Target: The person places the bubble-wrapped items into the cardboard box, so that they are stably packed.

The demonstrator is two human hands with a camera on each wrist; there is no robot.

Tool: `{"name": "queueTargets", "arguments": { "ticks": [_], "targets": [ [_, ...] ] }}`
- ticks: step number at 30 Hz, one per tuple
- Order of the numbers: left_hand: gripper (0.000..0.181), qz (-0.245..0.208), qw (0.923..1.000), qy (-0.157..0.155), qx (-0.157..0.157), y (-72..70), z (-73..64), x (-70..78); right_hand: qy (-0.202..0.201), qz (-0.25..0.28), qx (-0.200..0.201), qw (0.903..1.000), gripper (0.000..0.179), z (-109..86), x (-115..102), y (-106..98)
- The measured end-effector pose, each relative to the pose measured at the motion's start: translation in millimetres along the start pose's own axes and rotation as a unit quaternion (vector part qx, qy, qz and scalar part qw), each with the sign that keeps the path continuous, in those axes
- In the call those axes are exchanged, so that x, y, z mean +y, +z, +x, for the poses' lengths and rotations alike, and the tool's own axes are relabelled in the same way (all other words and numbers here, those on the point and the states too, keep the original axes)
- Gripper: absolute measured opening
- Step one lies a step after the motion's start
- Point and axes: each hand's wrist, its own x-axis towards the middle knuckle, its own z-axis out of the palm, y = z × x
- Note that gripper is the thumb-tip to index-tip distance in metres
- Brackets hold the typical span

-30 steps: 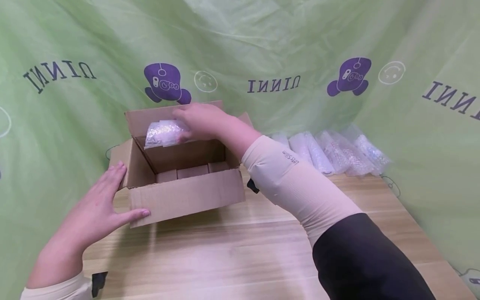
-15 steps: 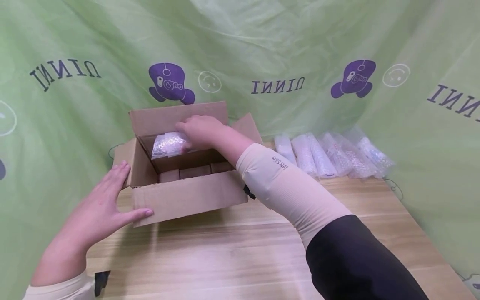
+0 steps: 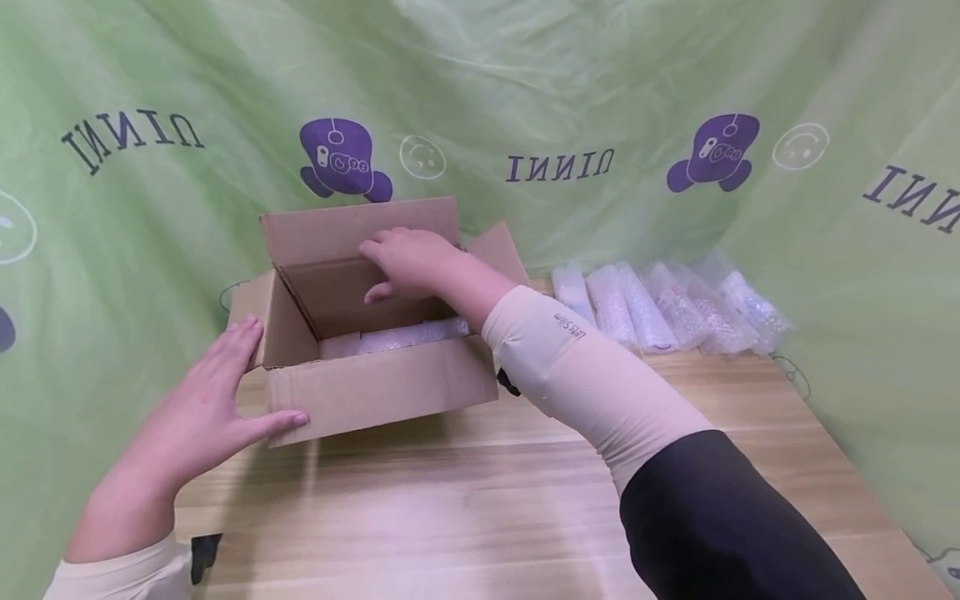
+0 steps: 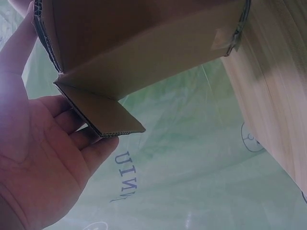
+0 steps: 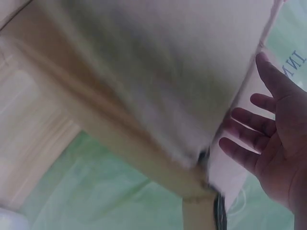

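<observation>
An open cardboard box (image 3: 382, 387) stands on the table with its flaps spread. My left hand (image 3: 191, 408) grips the box's near left corner, thumb on the front flap and fingers behind the left flap (image 4: 103, 112). My right hand (image 3: 416, 262) hovers over the box near its back flap (image 3: 360, 229). Its fingers are loosely spread and hold nothing, as the right wrist view (image 5: 283, 139) also shows. Inside the box lies a bubble-wrapped package (image 3: 408, 336), partly hidden by the front flap.
Several bubble-wrapped packages (image 3: 652, 308) lie in a row at the table's back right. A green printed curtain (image 3: 570, 83) hangs behind the wooden table (image 3: 480, 508). The table's right edge slants toward the front.
My right hand has let go of the bubble-wrapped package, which went down from the back of the box to its inside. The left hand has kept its hold on the corner.
</observation>
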Motion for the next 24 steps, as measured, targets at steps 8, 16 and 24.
{"name": "queueTargets", "arguments": {
  "ticks": [8,16,24],
  "targets": [
    [0.120,0.002,1.0000,-0.003,-0.003,-0.5,1.1,0.4,0.015,0.039,0.021,0.9989,0.071,-31.6,31,-17],
    [0.121,0.000,0.9999,-0.009,-0.008,1.0,3.1,-1.9,0.055,0.092,0.051,0.9930,0.077,-78.8,74,-37],
    [0.121,-0.005,0.9999,-0.009,-0.008,2.4,1.5,-1.9,0.095,0.147,0.104,0.9790,0.076,-131.5,114,-28]
  ]
}}
